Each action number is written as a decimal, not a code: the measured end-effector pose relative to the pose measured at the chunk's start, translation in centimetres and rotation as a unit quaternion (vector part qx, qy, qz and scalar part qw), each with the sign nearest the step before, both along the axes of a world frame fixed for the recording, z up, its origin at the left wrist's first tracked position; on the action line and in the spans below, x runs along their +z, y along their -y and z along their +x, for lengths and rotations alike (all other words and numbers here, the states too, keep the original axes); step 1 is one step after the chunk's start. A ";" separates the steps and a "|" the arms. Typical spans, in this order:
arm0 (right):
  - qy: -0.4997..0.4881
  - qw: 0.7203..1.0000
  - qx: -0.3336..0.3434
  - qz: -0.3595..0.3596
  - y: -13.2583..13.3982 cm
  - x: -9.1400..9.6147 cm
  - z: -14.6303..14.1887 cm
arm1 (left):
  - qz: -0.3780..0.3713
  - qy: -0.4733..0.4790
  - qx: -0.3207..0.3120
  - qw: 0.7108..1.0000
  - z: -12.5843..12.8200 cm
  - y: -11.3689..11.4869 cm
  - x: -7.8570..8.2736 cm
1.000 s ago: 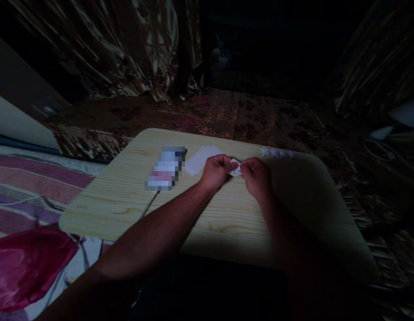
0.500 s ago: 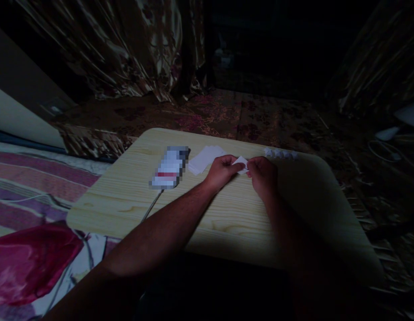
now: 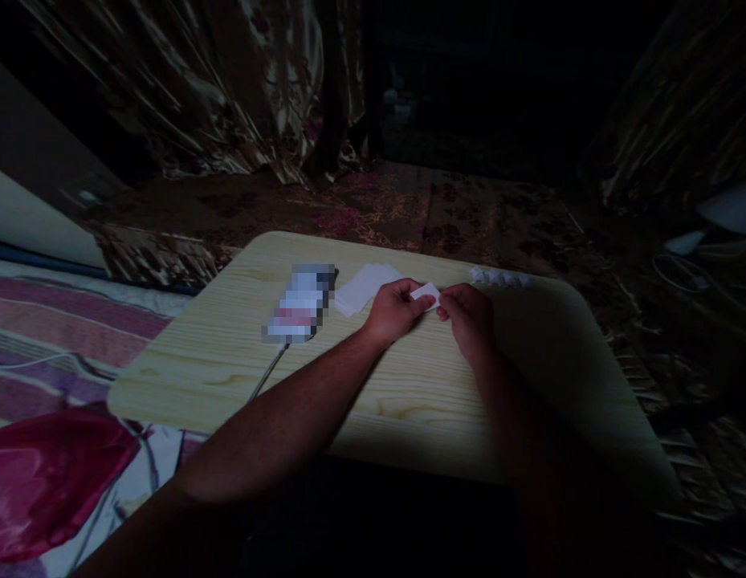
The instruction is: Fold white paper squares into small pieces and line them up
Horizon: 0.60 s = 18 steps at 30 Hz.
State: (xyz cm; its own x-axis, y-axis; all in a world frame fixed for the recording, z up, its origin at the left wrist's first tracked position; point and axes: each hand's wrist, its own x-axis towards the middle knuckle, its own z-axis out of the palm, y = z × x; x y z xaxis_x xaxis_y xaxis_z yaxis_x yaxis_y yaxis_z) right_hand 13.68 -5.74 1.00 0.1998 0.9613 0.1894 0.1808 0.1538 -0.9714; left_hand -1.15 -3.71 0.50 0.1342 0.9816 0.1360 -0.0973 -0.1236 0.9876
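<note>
Between my two hands, over the wooden table, is a small folded piece of white paper. My left hand pinches it, the thumb lying across its top. At the paper's right edge, the fingers of my right hand are pressed together on it. Just left of my left hand lies a fanned stack of white paper sheets. Several small folded white paper pieces stand in a row near the table's far right edge.
A phone with a pixelated screen lies on the table's left part, a cable running from its near end. Left of the table are striped bedding and a shiny red cloth or bag. Patterned curtains hang behind.
The folded paper has turned slightly in my fingers and now shows a more oblong outline. The whole view has shifted a little, so the table appears further left.
</note>
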 end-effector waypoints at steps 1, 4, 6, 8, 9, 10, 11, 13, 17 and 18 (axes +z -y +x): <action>0.001 1.000 0.006 -0.002 0.0 0.0 0.1 | 0.004 -0.004 0.004 1.000 0.0 0.0 0.0; 0.024 1.000 0.017 0.002 0.0 -0.1 0.3 | 0.007 -0.015 0.002 1.000 -0.1 -0.2 -0.2; 0.048 0.999 0.011 0.015 0.0 -0.2 0.4 | 0.005 -0.029 -0.014 0.999 -0.2 -0.1 -0.3; 0.069 0.997 -0.002 0.034 0.0 -0.1 0.5 | 0.005 -0.047 -0.037 0.998 -0.2 0.0 -0.3; 0.078 0.996 -0.007 0.041 0.0 -0.1 0.5 | 0.006 -0.056 -0.045 0.997 -0.2 0.0 -0.3; 0.086 0.995 -0.008 0.045 0.0 -0.1 0.5 | 0.008 -0.064 -0.049 0.997 -0.2 0.1 -0.2; 0.093 0.994 -0.007 0.047 0.0 -0.1 0.6 | 0.011 -0.070 -0.047 0.996 -0.2 0.2 -0.2; 0.103 0.994 -0.007 0.045 -0.1 -0.1 0.7 | 0.014 -0.075 -0.038 0.996 -0.2 0.3 0.0; 0.096 0.994 -0.018 0.044 -0.3 -0.4 0.9 | 0.005 -0.050 -0.062 0.997 -0.2 0.4 0.1; 0.090 0.995 -0.021 0.045 -0.3 -0.5 0.9 | 0.003 -0.044 -0.070 0.997 -0.2 0.3 0.1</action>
